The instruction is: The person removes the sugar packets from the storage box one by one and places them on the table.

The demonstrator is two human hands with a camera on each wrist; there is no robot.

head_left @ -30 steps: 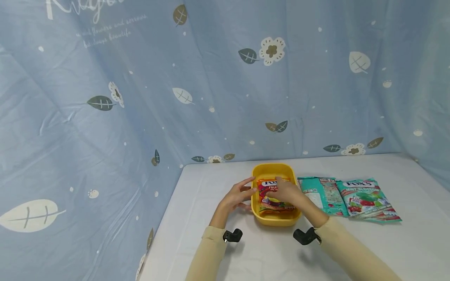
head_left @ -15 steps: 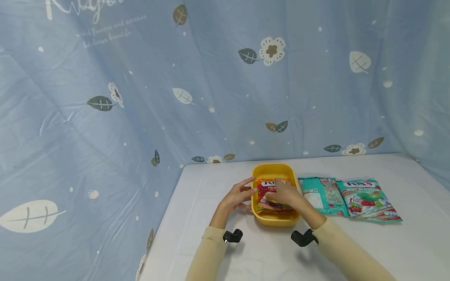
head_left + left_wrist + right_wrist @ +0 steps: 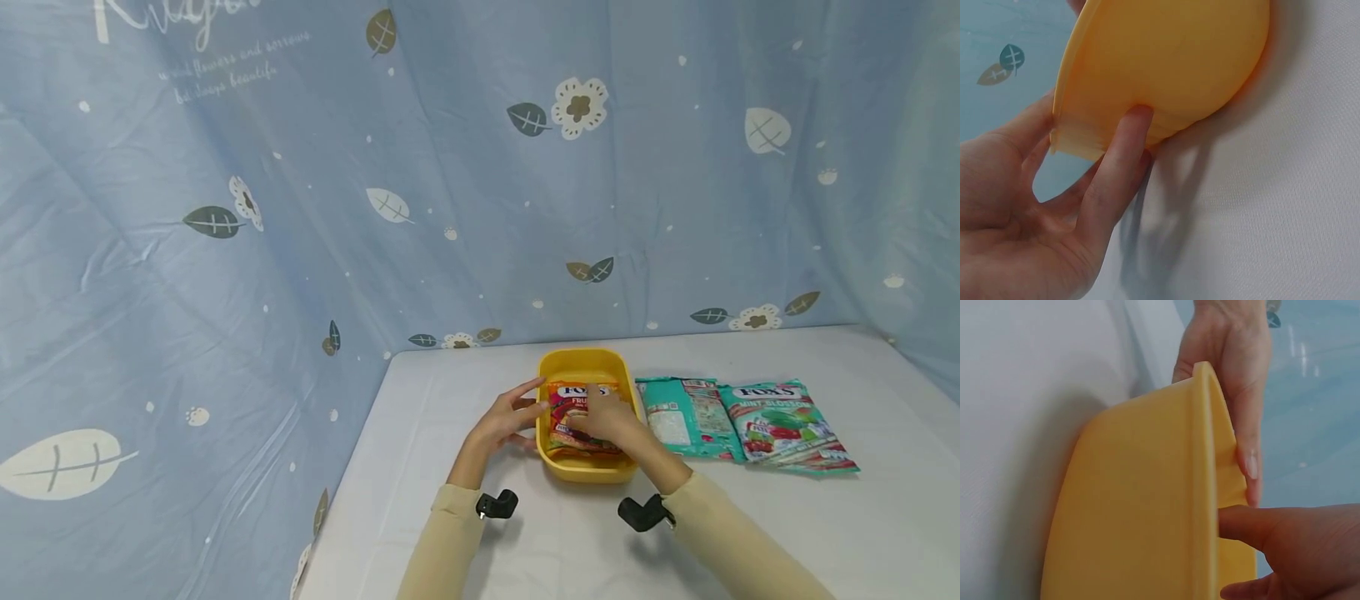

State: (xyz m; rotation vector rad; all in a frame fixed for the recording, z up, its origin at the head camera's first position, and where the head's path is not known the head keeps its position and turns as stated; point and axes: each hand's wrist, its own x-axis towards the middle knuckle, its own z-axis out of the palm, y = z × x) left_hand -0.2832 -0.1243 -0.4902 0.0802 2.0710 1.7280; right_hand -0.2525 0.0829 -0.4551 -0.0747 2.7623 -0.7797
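Note:
A yellow plastic bin [image 3: 588, 476] stands on the white table with a red and orange bag of Fox's fruit candy [image 3: 567, 408] lying in it. My left hand [image 3: 502, 421] is at the bin's left side, its spread fingers touching the wall and rim. In the left wrist view, one extended finger [image 3: 1127, 140] presses against the outer wall. My right hand [image 3: 611, 417] reaches into the bin from the right and rests on the candy bag, index finger and thumb stretched apart. The bin wall hides its other fingertips in the right wrist view.
Two teal candy bags lie right of the bin: one back side up [image 3: 690, 417], touching or close to the bin, and a Fox's mint blossom bag [image 3: 787, 425] beside it. A blue patterned curtain [image 3: 480, 208] borders the table [image 3: 427, 417] at the back and left.
My right hand has shifted slightly left inside the bin, and the fruit candy bag has slid a little left with it. The left hand and bin have stayed put.

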